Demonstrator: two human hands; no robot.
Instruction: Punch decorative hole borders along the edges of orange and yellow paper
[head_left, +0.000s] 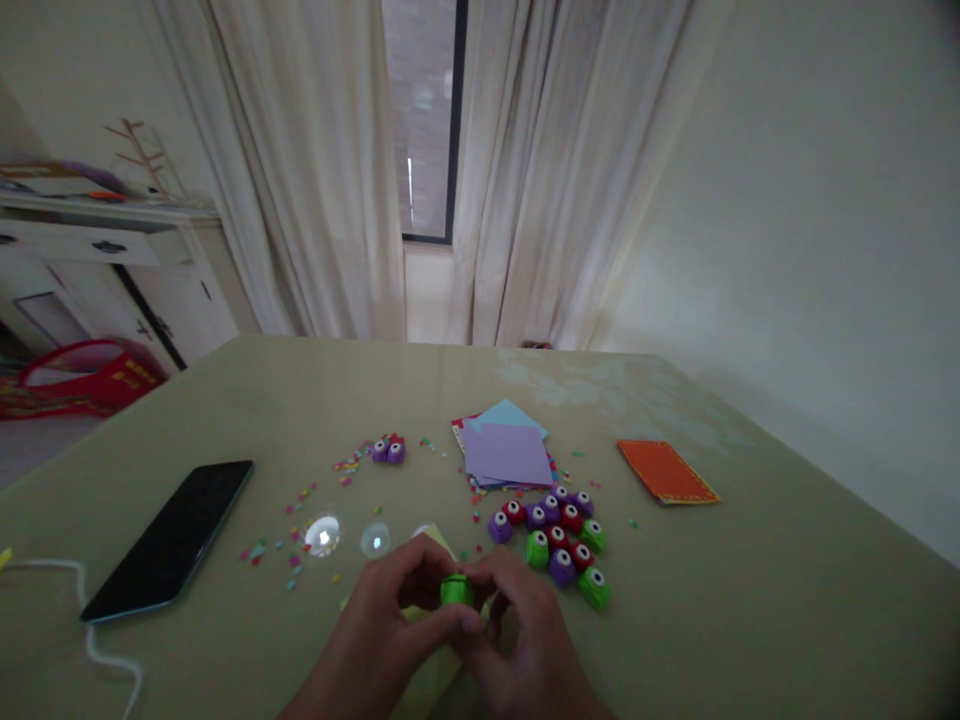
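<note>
Near the table's front edge, a small green craft punch is held between my two hands. My left hand curls round it from the left, thumb along its near side. Closed on its other side is my right hand, fingertips touching it. A pale yellow sheet of paper shows behind and below my hands, partly hidden; whether it sits in the punch I cannot tell. To the right stand several green, purple and red craft punches with eye-like white buttons.
Stacked coloured paper lies mid-table, with orange paper to its right. More punches stand left of the stack among scattered confetti. A black tablet and white cable lie at left. Two shiny round spots are nearby.
</note>
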